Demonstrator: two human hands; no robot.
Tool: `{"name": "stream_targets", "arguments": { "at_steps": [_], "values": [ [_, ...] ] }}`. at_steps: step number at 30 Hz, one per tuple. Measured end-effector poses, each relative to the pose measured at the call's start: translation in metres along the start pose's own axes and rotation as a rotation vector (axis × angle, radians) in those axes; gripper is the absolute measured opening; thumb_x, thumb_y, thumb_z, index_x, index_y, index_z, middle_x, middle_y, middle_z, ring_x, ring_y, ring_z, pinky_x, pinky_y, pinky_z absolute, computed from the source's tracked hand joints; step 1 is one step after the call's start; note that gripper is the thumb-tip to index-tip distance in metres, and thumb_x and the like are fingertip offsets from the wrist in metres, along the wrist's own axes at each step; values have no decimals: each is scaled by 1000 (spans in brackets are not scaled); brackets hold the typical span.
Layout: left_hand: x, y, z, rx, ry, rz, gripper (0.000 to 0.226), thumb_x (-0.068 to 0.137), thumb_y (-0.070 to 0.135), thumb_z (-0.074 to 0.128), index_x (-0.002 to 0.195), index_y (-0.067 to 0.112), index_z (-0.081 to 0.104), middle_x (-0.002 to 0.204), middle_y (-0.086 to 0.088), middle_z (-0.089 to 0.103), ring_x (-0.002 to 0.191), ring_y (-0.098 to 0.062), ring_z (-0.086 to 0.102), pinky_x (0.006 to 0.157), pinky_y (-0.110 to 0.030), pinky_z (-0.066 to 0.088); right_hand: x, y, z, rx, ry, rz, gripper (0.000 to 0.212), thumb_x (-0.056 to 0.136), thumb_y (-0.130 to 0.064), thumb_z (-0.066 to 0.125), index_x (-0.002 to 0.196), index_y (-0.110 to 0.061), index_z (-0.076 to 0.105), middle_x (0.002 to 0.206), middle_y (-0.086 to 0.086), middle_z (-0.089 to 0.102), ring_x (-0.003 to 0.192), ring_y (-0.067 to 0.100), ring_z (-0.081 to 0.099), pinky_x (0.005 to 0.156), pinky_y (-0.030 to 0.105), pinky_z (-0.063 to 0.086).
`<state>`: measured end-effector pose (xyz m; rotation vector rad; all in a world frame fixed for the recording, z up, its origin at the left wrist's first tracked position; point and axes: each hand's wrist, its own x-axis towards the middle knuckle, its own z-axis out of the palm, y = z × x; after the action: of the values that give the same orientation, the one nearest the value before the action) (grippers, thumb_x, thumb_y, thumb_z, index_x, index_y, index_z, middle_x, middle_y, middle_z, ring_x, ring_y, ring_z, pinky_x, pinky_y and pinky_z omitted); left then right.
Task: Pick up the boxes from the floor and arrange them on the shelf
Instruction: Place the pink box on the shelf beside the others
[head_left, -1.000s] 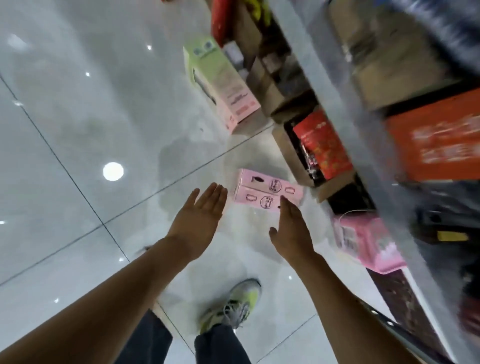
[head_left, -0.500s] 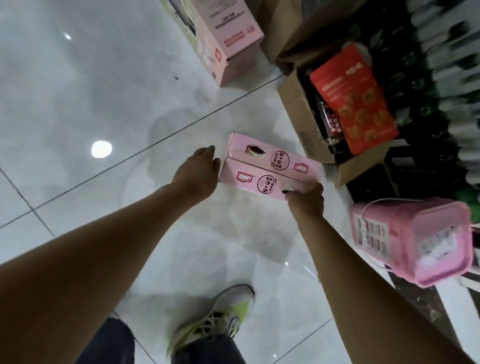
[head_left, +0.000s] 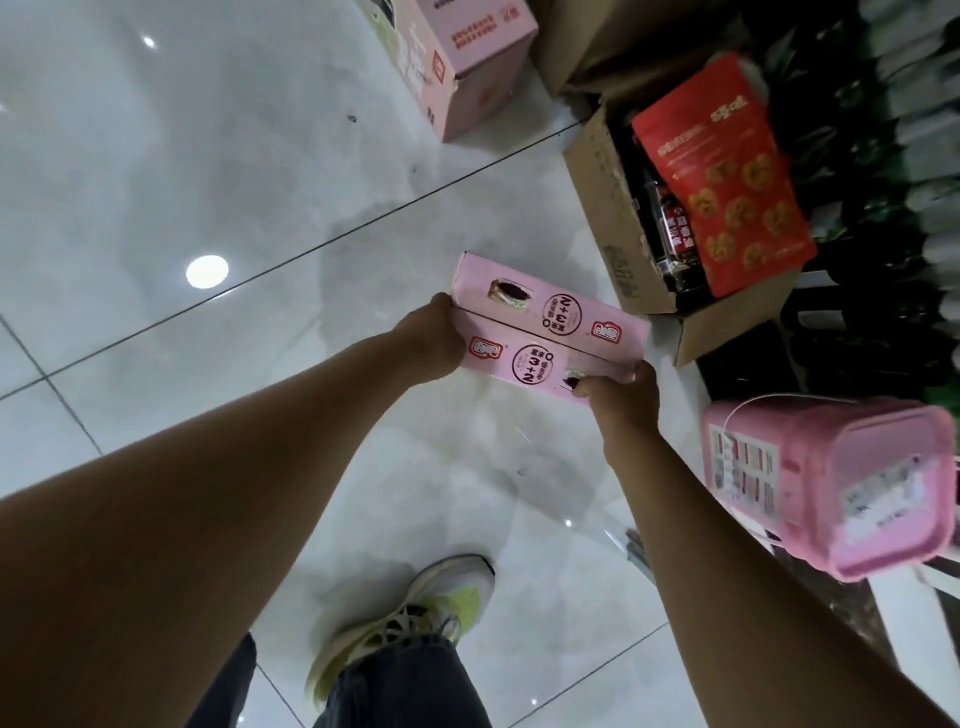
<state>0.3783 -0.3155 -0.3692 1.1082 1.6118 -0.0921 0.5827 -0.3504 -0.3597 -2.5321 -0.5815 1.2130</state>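
Two flat pink snack boxes lie side by side over the glossy tiled floor, the far pink box (head_left: 556, 306) and the near pink box (head_left: 524, 366). My left hand (head_left: 434, 340) grips their left ends, fingers curled under and hidden. My right hand (head_left: 621, 397) grips the near box's right end, thumb on top. Whether the boxes touch the floor I cannot tell. The dark shelf (head_left: 883, 218) runs along the right edge, blurred.
An open cardboard carton (head_left: 618, 234) with dark bottles and a red snack bag (head_left: 722, 176) stands by the shelf. A big pink carton (head_left: 467, 57) sits at the top. A pink plastic tub (head_left: 831, 483) sticks out at right. My shoe (head_left: 410, 618) is below.
Both hands reached down from open above the floor and closed on the ends of the two pink boxes. The view moved lower and closer to the boxes.
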Motion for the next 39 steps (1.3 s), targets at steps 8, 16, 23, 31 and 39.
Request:
{"name": "stream_targets", "arguments": {
  "at_steps": [8, 16, 23, 31, 39],
  "values": [
    [-72, 2, -29, -158, 106, -54, 28, 92, 3, 34, 112, 1, 54, 116, -22, 58, 109, -39, 55, 78, -37, 46, -72, -2, -38, 24, -26, 43, 68, 77, 10, 64, 138, -10, 43, 125, 11, 56, 84, 21, 60, 62, 22, 48],
    [-160, -38, -151, -225, 350, -118, 36, 87, -1, 47, 56, 15, 40, 93, -24, 66, 85, -37, 58, 66, -29, 35, -195, -71, -4, 226, -120, 49, 49, 77, 16, 55, 121, -5, 48, 89, 1, 59, 68, 7, 54, 41, 9, 42],
    [-255, -27, -277, -611, 515, -157, 28, 79, -10, 38, 62, 10, 47, 74, -15, 54, 74, -28, 51, 81, -59, 53, -300, -185, -6, 316, -187, -175, 51, 74, 14, 60, 114, -14, 47, 100, 0, 64, 76, 4, 61, 53, 13, 48],
    [-421, 25, -422, -849, 562, 84, 37, 80, -27, 32, 63, 5, 42, 56, 3, 66, 67, -26, 52, 66, -32, 46, -472, -293, -60, 422, -214, -371, 71, 55, -8, 64, 122, -24, 48, 116, 2, 67, 101, 18, 66, 92, 45, 54],
    [-611, 73, -532, -767, 668, 244, 32, 85, -20, 41, 67, 6, 44, 70, 2, 67, 64, -16, 60, 60, -28, 51, -653, -360, -134, 488, -225, -502, 65, 75, 4, 63, 128, -28, 47, 123, -2, 62, 111, 15, 59, 95, 33, 49]
  ]
}}
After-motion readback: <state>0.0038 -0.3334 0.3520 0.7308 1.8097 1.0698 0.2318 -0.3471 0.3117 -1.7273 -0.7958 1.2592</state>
